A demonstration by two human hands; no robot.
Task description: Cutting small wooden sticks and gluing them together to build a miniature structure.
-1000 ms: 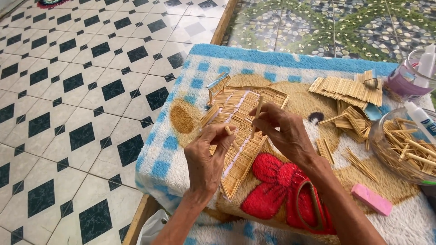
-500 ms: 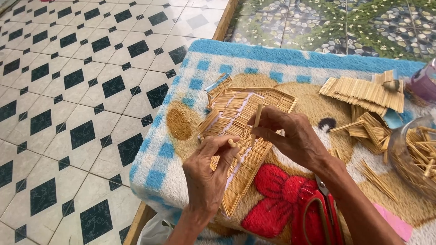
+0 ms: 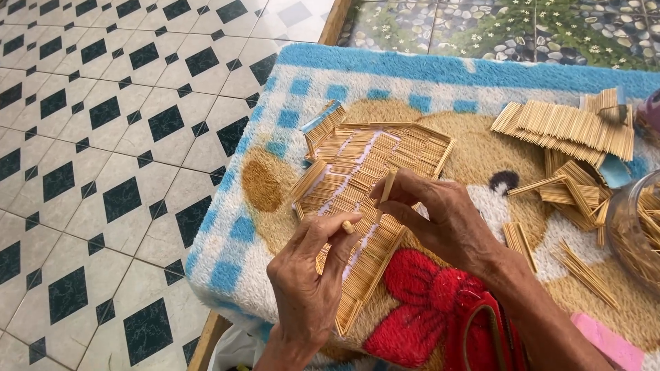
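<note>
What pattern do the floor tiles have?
White floor tiles with black diamond insets at the corners, seen in the head view.

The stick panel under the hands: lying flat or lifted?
Flat. The stick panel lies spread on the rug, both the left hand and right hand resting on it.

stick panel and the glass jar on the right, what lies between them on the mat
In the head view, between the stick panel and the glass jar lie the right hand and, beyond it, loose bundles of sticks on the mat.
</note>
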